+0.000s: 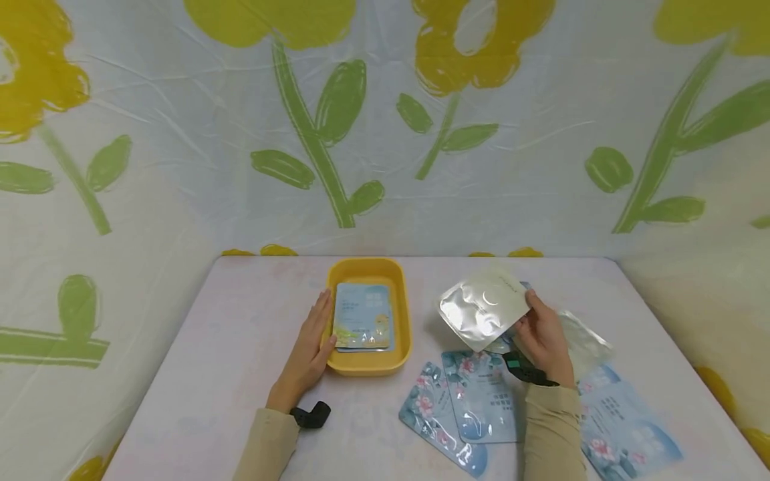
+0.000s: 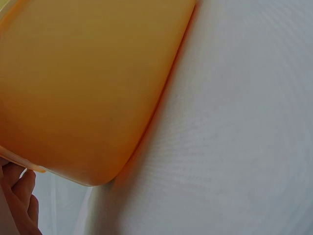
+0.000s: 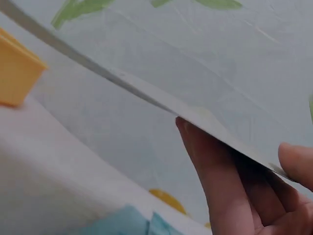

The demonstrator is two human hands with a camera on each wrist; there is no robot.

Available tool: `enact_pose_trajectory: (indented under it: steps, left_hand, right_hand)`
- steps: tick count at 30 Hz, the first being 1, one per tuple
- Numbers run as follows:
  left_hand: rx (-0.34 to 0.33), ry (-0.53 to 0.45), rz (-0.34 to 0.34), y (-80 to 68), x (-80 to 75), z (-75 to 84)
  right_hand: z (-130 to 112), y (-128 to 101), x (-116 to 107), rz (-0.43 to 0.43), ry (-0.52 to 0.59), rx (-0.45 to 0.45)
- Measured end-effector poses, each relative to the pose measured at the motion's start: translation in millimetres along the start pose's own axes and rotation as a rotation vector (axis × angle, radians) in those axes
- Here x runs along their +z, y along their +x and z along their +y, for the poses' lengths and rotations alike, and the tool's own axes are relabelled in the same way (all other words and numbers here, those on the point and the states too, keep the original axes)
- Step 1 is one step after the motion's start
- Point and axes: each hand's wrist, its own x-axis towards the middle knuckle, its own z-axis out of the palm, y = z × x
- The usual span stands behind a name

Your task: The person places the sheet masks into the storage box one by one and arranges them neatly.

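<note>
In the head view my right hand (image 1: pixel 543 334) pinches a silver foil face mask packet (image 1: pixel 484 302) by its right edge, above the table. The right wrist view shows the thumb on top of the packet (image 3: pixel 142 93) and the fingers beneath it. My left hand (image 1: pixel 309 337) rests along the left side of a yellow tray (image 1: pixel 368 364), fingers fairly straight against its rim. In the left wrist view the tray's wall (image 2: pixel 93 93) fills much of the picture. Inside the tray lies a light blue face mask packet (image 1: pixel 362 316), apparently with another under it.
Two blue floral packets (image 1: pixel 484 401) overlap in front of my right hand. More floral packets (image 1: pixel 625 424) lie right of the right forearm, with a silver packet (image 1: pixel 583 341) behind them. A flower-printed cloth (image 1: pixel 493 194) stands at the table's back edge.
</note>
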Motion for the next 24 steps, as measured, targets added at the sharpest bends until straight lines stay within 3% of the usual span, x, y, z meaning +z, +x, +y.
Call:
enact_pose_trajectory:
  steps: [8, 17, 24]
  left_hand:
    - [-0.002, -0.007, 0.000, -0.4, 1.4, 1.6]
    - [-0.007, -0.016, 0.007, -1.0, 1.0, 1.8]
    - [0.008, -0.012, 0.004, 0.7, -0.8, 0.1]
  right_hand:
    - [8, 29, 45, -0.058, -0.129, 0.157]
    - [35, 79, 102, 0.164, -0.412, 0.307]
    - [66, 109, 131, 0.189, -0.603, 0.392]
